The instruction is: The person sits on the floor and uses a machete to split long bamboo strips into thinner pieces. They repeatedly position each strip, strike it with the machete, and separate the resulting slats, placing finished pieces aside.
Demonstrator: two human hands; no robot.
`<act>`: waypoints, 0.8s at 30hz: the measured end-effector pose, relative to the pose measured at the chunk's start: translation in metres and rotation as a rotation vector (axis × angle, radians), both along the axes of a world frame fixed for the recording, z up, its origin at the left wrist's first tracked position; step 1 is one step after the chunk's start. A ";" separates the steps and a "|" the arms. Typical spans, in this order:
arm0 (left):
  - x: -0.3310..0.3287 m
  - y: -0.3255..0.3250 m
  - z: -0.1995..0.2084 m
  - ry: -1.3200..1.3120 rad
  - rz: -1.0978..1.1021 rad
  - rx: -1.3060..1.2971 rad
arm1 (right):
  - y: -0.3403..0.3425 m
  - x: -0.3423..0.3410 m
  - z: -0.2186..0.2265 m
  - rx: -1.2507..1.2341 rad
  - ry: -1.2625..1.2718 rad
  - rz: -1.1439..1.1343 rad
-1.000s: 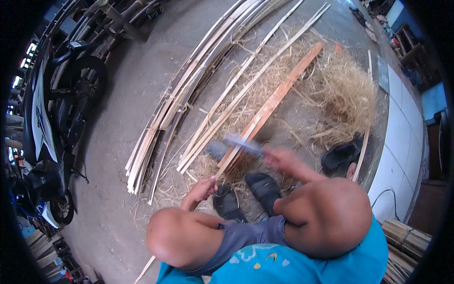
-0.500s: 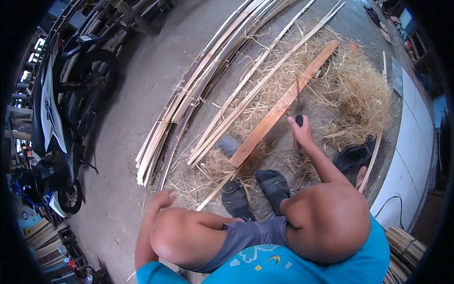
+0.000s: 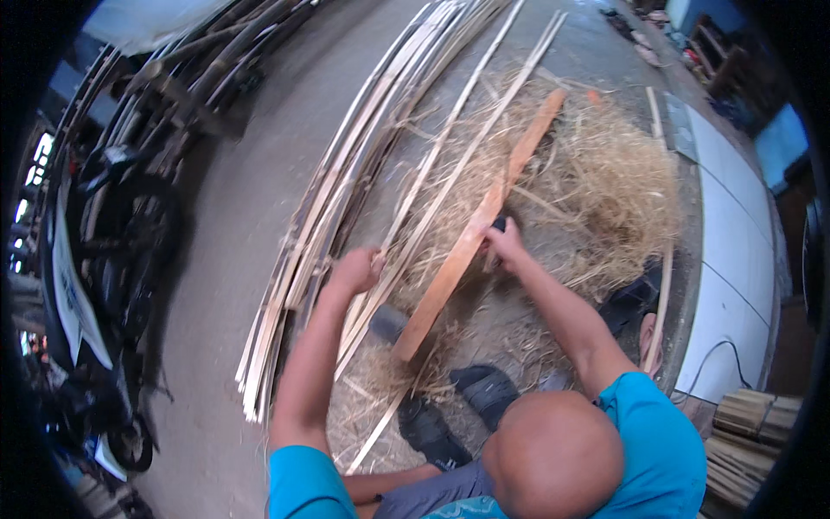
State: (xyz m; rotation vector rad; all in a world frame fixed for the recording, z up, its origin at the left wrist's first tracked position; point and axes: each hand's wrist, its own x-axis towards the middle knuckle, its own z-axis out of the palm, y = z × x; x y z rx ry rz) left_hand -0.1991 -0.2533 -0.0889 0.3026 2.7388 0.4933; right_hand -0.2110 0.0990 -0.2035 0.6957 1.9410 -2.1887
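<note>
My left hand [image 3: 354, 271] is reached forward, fingers curled closed at the edge of a long pale bamboo-like strip [image 3: 421, 180]. Its fingertips seem to pinch that strip. In my right hand [image 3: 508, 246] is the black handle of a knife [image 3: 499, 224], whose blade I cannot make out against the board. A long reddish-brown wooden board [image 3: 458, 264] slants away from me, just left of the right hand. The board's near end lies by a dark grey block-like thing [image 3: 388, 323]. Curly straw-coloured shavings [image 3: 618, 182] are heaped right of the board and lie under it.
A bundle of long strips [image 3: 346, 164] lies left of my left hand. My dark sandals [image 3: 430, 432] are near the board's end. A motorcycle [image 3: 82, 294] stands at far left. White floor tiles [image 3: 735, 259] and a stack of bundled slats [image 3: 752, 441] are on the right.
My left hand has swung up and forward from beside my knee to the pale strips. My right hand with the knife has moved closer to the board. The view has shifted.
</note>
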 end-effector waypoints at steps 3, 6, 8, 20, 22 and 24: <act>-0.009 0.030 -0.064 -0.020 0.105 -0.007 | 0.000 0.004 0.014 0.142 -0.013 0.043; 0.002 0.053 -0.081 -0.002 0.161 0.054 | 0.009 0.034 0.023 0.137 0.021 -0.014; 0.006 0.046 -0.078 0.044 0.231 0.106 | 0.011 0.065 0.024 -0.013 0.044 0.019; -0.056 0.075 0.086 0.429 0.373 0.602 | -0.001 0.207 0.058 0.596 0.363 0.796; -0.059 0.098 0.062 0.456 0.376 0.579 | -0.017 0.208 0.081 0.539 0.431 1.000; -0.054 0.128 0.045 0.157 0.401 0.498 | -0.032 0.207 0.115 0.404 0.404 1.229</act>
